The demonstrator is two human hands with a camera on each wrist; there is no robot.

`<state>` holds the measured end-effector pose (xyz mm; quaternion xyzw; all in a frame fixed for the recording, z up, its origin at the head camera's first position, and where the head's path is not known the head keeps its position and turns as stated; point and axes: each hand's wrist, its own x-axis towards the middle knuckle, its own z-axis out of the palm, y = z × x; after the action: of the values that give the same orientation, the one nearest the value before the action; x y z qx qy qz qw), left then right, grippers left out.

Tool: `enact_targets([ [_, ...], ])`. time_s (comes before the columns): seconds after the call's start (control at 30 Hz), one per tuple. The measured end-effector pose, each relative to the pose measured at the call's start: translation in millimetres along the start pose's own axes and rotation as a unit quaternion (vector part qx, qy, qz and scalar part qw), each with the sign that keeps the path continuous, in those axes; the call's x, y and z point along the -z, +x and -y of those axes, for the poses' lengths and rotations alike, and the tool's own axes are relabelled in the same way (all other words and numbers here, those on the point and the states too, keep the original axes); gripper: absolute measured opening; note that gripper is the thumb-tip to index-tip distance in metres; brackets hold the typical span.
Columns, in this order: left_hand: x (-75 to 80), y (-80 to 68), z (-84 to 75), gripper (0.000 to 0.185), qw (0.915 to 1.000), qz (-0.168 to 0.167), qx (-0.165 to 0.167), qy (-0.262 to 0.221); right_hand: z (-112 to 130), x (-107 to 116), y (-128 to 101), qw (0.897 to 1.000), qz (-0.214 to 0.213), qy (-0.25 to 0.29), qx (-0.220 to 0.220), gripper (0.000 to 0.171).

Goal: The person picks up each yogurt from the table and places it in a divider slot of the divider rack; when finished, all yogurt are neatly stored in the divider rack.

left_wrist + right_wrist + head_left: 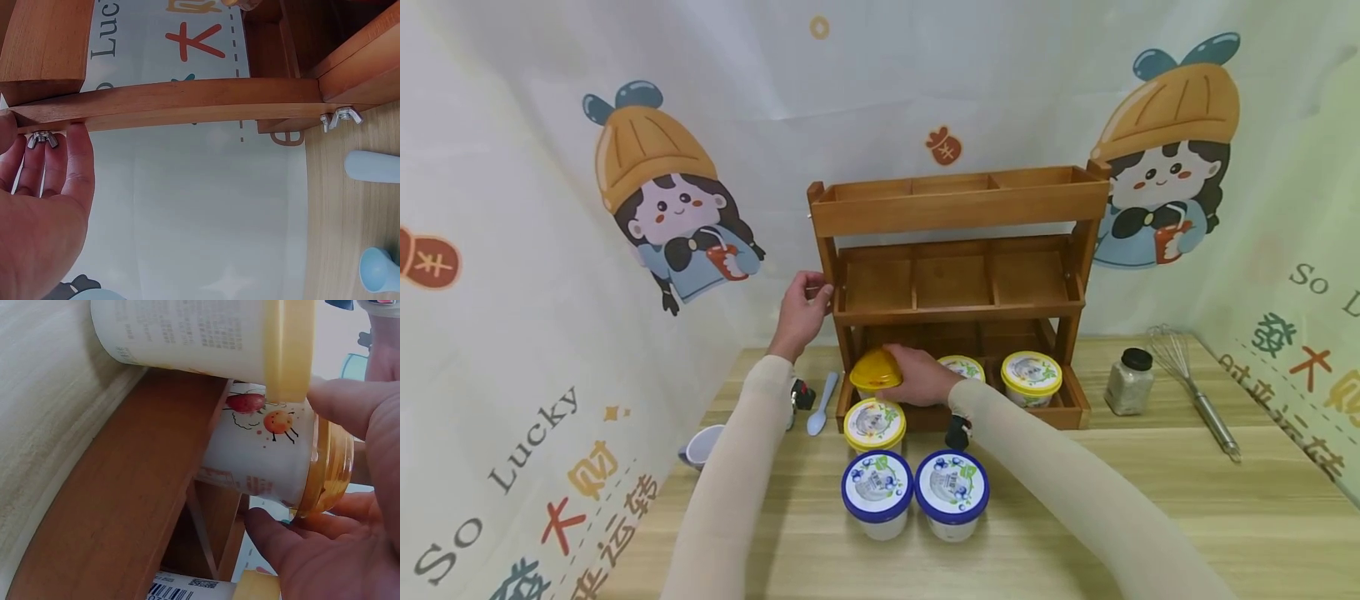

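A three-tier wooden rack (958, 204) stands at the back of the table. My left hand (816, 293) rests against its left post, and in the left wrist view the straight fingers (78, 156) touch the post (187, 100) beside a wing nut (42, 139). My right hand (917, 377) grips a yellow-lidded tub (875, 371), tilted at the bottom tier's left compartment. The right wrist view shows the thumb and fingers (340, 403) round that tub's lid (328, 465). Two more yellow-lidded tubs (1032, 373) sit in the bottom tier.
Another yellow-lidded tub (874, 423) and two blue-lidded tubs (877, 487) stand on the table in front of the rack. A pale blue spoon (822, 404) and a cup (700, 446) lie left; a spice jar (1130, 382) and a whisk (1195, 392) lie right.
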<state>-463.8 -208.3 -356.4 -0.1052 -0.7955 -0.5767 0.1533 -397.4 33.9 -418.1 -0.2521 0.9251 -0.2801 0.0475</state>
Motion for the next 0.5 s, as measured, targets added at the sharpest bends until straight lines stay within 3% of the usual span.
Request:
enact_targets([
  [0.5, -2.4, -1.6, -2.5, 0.030, 0.9999, -0.003, -0.009, 0.005, 5, 14, -20, 0.998, -0.045, 0.040, 0.025, 0.084],
])
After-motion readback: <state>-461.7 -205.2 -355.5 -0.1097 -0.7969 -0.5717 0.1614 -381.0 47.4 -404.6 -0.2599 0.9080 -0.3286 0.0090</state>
